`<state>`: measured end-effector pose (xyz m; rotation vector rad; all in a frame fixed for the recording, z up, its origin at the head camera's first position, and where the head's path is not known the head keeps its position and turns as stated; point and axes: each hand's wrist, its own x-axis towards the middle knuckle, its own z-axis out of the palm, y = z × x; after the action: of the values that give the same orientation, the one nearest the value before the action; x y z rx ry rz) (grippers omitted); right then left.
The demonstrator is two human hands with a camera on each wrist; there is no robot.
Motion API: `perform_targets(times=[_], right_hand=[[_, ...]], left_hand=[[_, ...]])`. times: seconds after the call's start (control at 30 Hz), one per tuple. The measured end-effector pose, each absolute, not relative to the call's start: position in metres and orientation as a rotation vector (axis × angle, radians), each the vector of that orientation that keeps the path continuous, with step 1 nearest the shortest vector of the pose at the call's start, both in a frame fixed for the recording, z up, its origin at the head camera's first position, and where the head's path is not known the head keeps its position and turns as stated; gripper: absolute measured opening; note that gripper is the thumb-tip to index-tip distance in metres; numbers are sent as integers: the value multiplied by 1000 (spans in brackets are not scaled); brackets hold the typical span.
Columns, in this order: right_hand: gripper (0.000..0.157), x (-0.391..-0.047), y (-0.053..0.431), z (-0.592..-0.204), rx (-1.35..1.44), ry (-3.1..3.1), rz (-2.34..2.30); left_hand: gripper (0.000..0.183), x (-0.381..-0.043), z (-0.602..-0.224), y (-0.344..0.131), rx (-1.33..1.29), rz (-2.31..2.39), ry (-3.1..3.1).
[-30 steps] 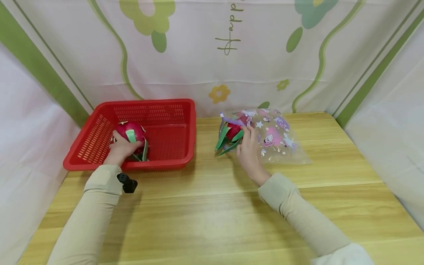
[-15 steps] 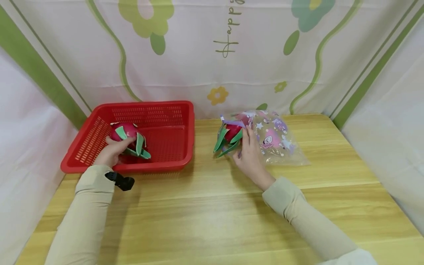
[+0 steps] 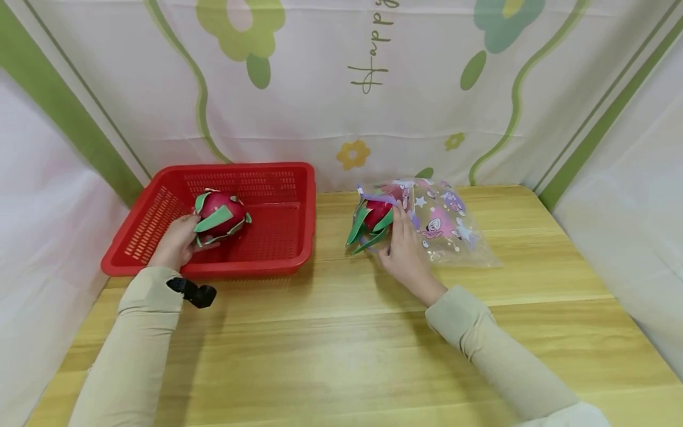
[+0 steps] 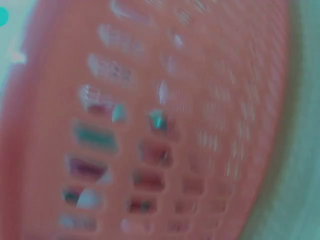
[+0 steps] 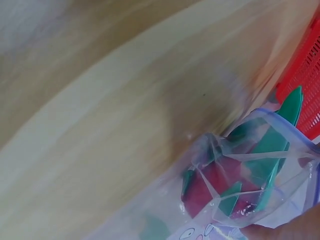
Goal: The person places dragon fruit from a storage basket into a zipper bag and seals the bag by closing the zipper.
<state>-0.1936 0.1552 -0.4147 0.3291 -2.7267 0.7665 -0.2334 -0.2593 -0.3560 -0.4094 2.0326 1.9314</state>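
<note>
In the head view, a toy-like red dragon fruit point(image 3: 228, 206) with green scales is over the floor of the red plastic basket point(image 3: 312, 225). My left hand point(image 3: 177, 240) reaches over the basket's front left and holds this fruit at its leafy end. To the right lies a clear zip bag point(image 3: 445, 240) with cartoon prints. Another dragon fruit point(image 3: 377, 212) is in the bag's mouth, its long green leaves sticking out to the left. My right hand point(image 3: 407, 252) holds the bag at its mouth. In the right wrist view, that fruit point(image 5: 220, 175) shows through the film.
Both the basket and the bag are on a wood-grain table point(image 3: 331, 356), close to its back edge. Behind it hangs a white curtain point(image 3: 320, 77) with printed flowers. The left wrist view shows the basket's slotted wall point(image 4: 50, 100), blurred.
My left hand has turned the dragon fruit in the basket, so its round end now points right and its leafy end is at my hand. My right hand stays at the bag's mouth.
</note>
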Motion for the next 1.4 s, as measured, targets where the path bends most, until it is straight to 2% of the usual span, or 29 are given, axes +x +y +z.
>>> perform_targets(times=[0.13, 0.43, 0.53, 0.7, 0.8, 1.1, 1.4], right_hand=[[88, -194, 154, -415, 340, -2736, 798], [89, -195, 157, -417, 331, -2742, 807], [89, -195, 157, -416, 333, -2728, 799], [89, -195, 157, -417, 347, -2703, 797], [89, -195, 157, -418, 355, -2713, 796], [89, -195, 158, -418, 349, -2745, 789], [88, -194, 159, -416, 347, -2773, 779]], left_hand=[[62, -236, -358, -259, -419, 1903, 2051], [65, -238, -351, -259, -621, 2100, 1663], [73, -240, -351, -257, -625, 2067, 1646], [101, -240, -355, -253, -512, 1858, 1871], [107, -239, -357, -252, -493, 1749, 1998], [97, -236, -360, -249, -470, 1676, 2227], [95, -237, -357, -252, -495, 1811, 2003]])
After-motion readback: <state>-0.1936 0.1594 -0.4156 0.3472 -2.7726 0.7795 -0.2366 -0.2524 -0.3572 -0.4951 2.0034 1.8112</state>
